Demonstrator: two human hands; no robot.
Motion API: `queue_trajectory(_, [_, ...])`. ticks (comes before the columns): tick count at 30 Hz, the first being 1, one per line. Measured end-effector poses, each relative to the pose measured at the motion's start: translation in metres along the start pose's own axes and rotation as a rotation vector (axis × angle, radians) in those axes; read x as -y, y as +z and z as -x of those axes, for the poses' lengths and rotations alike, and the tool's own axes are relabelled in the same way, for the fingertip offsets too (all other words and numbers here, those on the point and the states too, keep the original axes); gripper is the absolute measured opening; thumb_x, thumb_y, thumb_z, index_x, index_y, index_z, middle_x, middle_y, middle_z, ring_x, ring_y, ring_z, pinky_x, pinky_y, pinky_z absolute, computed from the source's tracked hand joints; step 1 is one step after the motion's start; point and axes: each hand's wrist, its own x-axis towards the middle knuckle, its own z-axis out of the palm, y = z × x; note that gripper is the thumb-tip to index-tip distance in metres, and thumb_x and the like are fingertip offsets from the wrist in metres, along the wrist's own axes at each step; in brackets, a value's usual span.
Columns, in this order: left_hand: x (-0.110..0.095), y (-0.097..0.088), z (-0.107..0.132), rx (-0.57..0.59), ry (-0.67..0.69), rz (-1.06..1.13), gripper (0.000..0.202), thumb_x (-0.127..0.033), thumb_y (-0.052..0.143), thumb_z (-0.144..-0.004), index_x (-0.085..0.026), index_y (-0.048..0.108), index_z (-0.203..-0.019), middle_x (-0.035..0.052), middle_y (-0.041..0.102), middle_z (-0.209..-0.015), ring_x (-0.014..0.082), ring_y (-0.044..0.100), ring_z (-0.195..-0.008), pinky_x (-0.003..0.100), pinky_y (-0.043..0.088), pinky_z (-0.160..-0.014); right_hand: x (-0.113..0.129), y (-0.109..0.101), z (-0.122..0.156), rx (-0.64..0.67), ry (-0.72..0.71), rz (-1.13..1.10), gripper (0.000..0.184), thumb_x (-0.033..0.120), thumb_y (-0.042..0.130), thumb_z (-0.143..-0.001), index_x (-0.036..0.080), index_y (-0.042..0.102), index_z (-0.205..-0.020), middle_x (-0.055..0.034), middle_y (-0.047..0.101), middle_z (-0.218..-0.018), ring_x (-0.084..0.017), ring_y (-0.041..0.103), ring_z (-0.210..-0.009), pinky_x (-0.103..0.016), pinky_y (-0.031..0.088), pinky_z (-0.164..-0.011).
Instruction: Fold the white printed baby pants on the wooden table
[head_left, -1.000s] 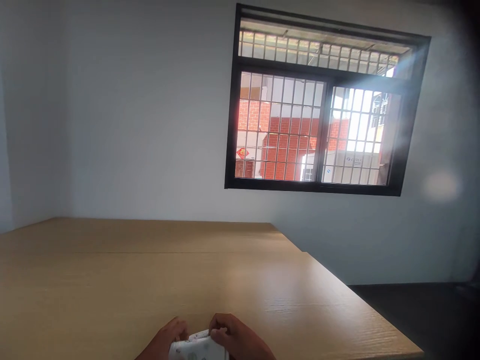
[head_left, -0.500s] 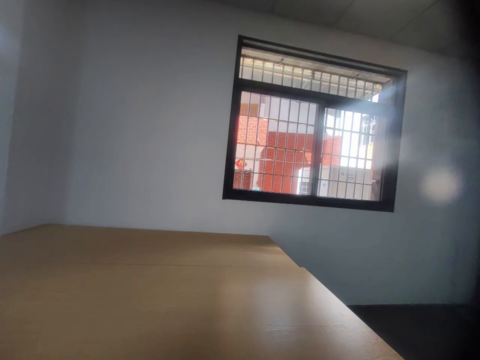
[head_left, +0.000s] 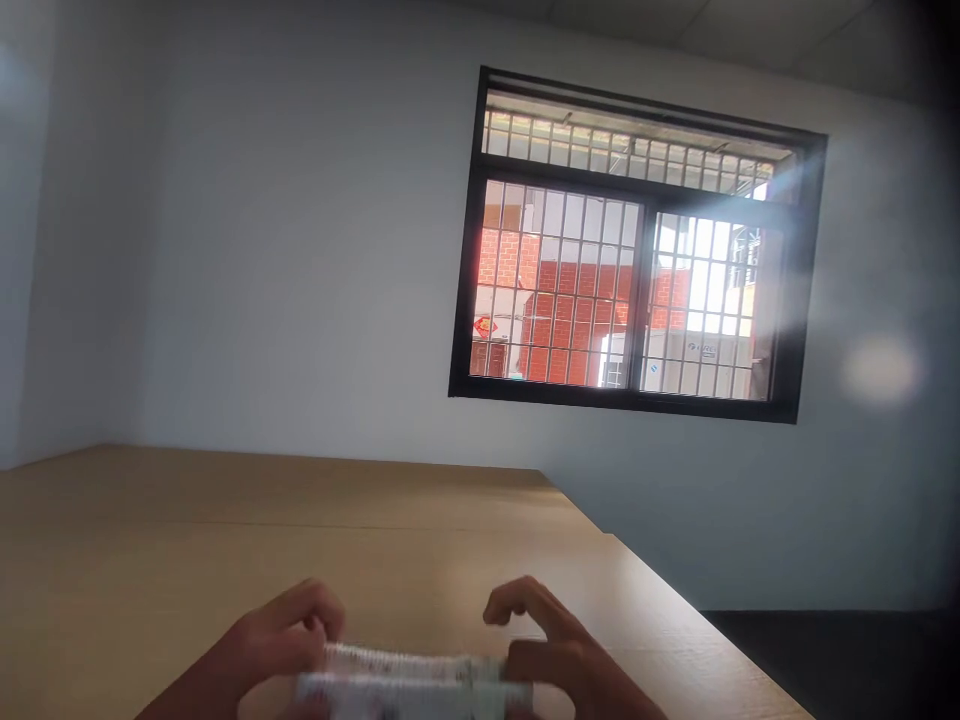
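At the bottom of the head view, a whitish packet-like thing with a fine ridged upper edge spans the gap between my hands. It is blurred, and its lower part is cut off by the frame, so its exact kind does not show. My left hand grips its left end with bent fingers. On the right end, my right hand pinches it, with the index finger raised and curled above it. Below both hands lies the light wooden tabletop.
The tabletop's right edge slopes down to the lower right, with a dark floor area beyond. A seam crosses the wood. Behind stands a pale wall with a dark-framed, barred window.
Both hands have come into view from below, holding the whitish thing between them. The view has shifted very slightly.
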Motion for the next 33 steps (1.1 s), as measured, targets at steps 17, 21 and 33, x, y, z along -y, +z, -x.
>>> queue_trajectory(17, [0.150, 0.171, -0.093, 0.335, -0.409, -0.310, 0.053, -0.027, 0.047, -0.097, -0.017, 0.038, -0.148, 0.0113, 0.033, -0.155, 0.0275, 0.025, -0.145, 0.049, 0.020, -0.121, -0.204, 0.134, -0.044, 0.226, 0.568, 0.256, 0.047, 0.034, 0.045, -0.095, 0.018, 0.051, -0.140, -0.0144, 0.043, -0.151, -0.031, 0.035, -0.141, -0.052, 0.028, -0.113])
queue_trajectory(21, [0.146, 0.177, -0.053, 0.339, -0.419, -0.363, 0.055, -0.037, 0.033, -0.101, -0.016, 0.030, -0.152, 0.0099, 0.019, -0.160, 0.0295, 0.011, -0.148, 0.055, 0.009, -0.121, -0.188, 0.142, -0.024, 0.234, 0.590, 0.252, 0.054, 0.039, 0.030, -0.102, 0.015, 0.039, -0.149, -0.0145, 0.033, -0.157, -0.027, 0.024, -0.147, -0.048, 0.018, -0.119])
queue_trajectory(33, [0.074, 0.167, -0.042, 0.327, -0.671, -0.247, 0.068, -0.055, 0.038, -0.093, -0.015, 0.039, -0.149, 0.0126, 0.027, -0.157, 0.0333, 0.014, -0.147, 0.052, 0.013, -0.121, -0.176, 0.130, -0.058, 0.246, 0.402, 0.442, 0.037, 0.008, 0.038, -0.092, 0.017, 0.066, -0.114, -0.0154, 0.065, -0.124, -0.028, 0.058, -0.114, -0.042, 0.043, -0.095])
